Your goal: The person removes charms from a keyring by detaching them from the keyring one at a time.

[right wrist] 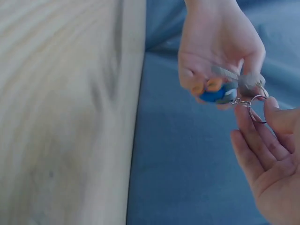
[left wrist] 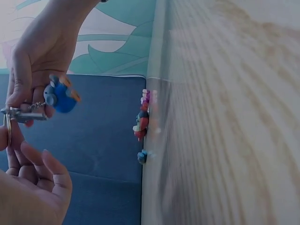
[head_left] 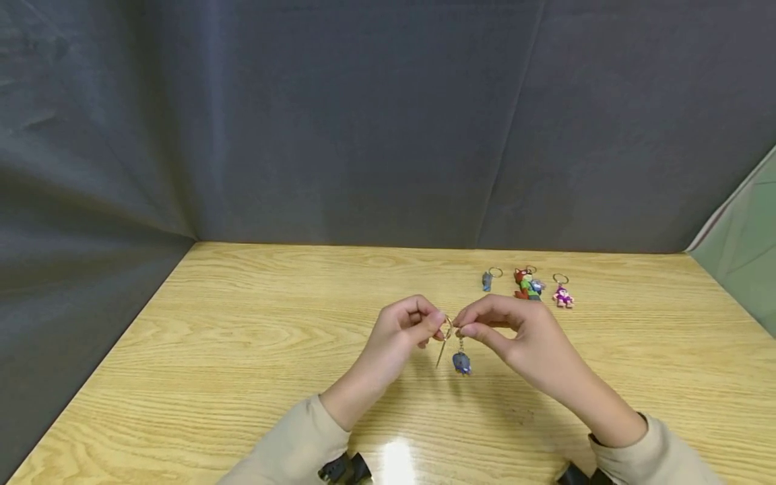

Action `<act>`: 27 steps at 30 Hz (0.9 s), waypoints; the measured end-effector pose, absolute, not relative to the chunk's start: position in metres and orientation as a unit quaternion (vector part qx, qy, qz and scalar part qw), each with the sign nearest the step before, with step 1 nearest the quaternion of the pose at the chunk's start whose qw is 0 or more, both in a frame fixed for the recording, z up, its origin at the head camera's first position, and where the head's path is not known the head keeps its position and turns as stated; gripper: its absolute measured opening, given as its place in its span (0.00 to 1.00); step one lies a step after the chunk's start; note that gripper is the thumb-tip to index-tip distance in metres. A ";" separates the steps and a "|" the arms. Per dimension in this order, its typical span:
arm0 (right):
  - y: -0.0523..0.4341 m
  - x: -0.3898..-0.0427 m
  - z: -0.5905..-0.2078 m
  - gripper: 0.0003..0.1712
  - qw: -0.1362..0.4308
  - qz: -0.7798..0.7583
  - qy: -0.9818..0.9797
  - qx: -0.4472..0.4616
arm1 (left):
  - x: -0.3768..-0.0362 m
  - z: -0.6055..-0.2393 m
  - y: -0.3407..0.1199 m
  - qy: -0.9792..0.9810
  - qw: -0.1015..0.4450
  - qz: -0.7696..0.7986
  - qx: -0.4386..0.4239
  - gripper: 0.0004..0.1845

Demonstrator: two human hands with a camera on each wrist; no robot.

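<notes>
Above the wooden table [head_left: 242, 357], both hands hold small metal parts close together. My left hand [head_left: 397, 337] pinches a gold-coloured ring [head_left: 449, 328] with a key [head_left: 441, 351] pointing down beside it. In the left wrist view the key [left wrist: 30, 115] looks silver. Between finger and thumb, my right hand [head_left: 524, 337] grips the split ring [right wrist: 251, 108] of a keychain. From its short chain [head_left: 461, 344] dangles a small grey and blue figure [head_left: 462, 364] with orange feet. The right fingertips partly cover the ring in the head view.
Farther back on the right lie several other keychains: a grey-blue figure [head_left: 487, 281], a red and green one [head_left: 527, 285] with a small bluish figure [head_left: 537, 286] against it, and a purple and pink one [head_left: 562, 296]. A dark cloth [head_left: 364, 135] stands behind the table.
</notes>
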State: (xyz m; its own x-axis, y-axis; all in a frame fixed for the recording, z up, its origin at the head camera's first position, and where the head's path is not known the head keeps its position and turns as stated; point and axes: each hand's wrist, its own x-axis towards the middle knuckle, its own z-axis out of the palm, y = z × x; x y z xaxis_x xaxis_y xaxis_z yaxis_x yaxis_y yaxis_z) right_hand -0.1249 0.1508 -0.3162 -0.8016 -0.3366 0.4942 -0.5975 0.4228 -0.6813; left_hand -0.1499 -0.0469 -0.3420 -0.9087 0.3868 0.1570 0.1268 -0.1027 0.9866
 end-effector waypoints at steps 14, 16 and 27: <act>0.212 -0.140 -0.297 0.06 0.156 0.471 -0.845 0.200 | -0.149 -0.336 -0.050 0.679 0.109 0.689 0.230 0.09; 0.222 -0.143 -0.296 0.05 0.155 0.453 -0.858 0.186 | -0.149 -0.336 -0.050 0.680 0.115 0.686 0.232 0.09; 0.278 -0.155 -0.296 0.03 0.162 0.361 -0.908 0.135 | -0.149 -0.339 -0.050 0.699 0.137 0.657 0.246 0.10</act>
